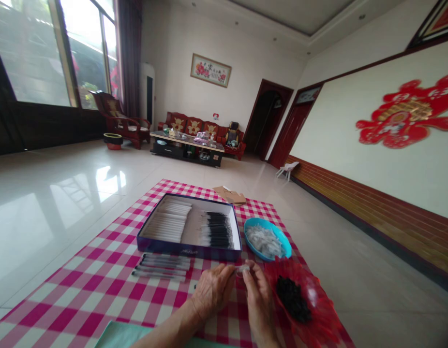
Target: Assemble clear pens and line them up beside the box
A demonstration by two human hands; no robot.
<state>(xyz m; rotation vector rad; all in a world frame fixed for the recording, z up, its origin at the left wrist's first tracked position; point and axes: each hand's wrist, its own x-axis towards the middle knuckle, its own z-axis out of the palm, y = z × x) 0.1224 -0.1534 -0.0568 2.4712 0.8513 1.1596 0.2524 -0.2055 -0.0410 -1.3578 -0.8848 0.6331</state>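
Though tiny, a clear plastic piece (242, 267)

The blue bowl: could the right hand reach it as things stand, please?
Probably yes: the blue bowl lies just beyond the right hand, open on top, nothing between them, though its fingers pinch a small clear piece.

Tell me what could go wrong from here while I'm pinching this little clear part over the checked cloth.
1. The small clear plastic part is pinched only by the fingers of the left hand and right hand; it could slip and get lost on the red-and-white checked tablecloth.
2. The red translucent plastic tray of small black pieces sits near the cloth's right edge beside the right wrist; a nudge might spill them onto the floor.
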